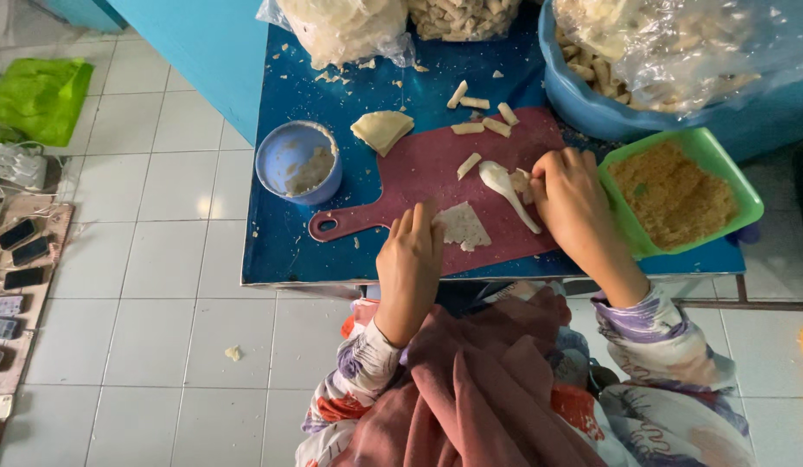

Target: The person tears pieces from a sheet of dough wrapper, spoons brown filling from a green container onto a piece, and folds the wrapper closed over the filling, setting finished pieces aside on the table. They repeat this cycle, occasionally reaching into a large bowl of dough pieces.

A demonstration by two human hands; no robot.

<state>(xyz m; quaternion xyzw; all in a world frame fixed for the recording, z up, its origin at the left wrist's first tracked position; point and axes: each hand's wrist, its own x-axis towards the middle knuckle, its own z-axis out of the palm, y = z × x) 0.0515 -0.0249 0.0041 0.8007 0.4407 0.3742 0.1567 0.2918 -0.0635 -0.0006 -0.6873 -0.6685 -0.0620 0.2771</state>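
Pale dough, one flat square wrapper (462, 227), lies on the dark red cutting board (419, 173) near its front edge. We see the left hand (410, 259) resting just beside it on the left, fingers together and extended, fingertips touching the wrapper's left edge; it grips nothing. A white spoon (505, 188) lies on the board just right of the wrapper, bowl pointing away from the person. We note the right hand (574, 203) beyond the spoon, fingers curled together around a small pale piece (520, 180) of filling or dough beside the spoon's bowl; whether it is pinched we cannot tell.

Other items on the blue tabletop (289, 251):
- green tray (739, 186) of brown crumbs, touching the right hand's far side;
- small blue bowl (271, 164) with a pale paste, left of the board;
- folded stack of wrappers (382, 130) at the board's far edge;
- several rolled pieces (481, 117) scattered on the board's far end;
- large blue basin (583, 112) holding more rolls under clear plastic.
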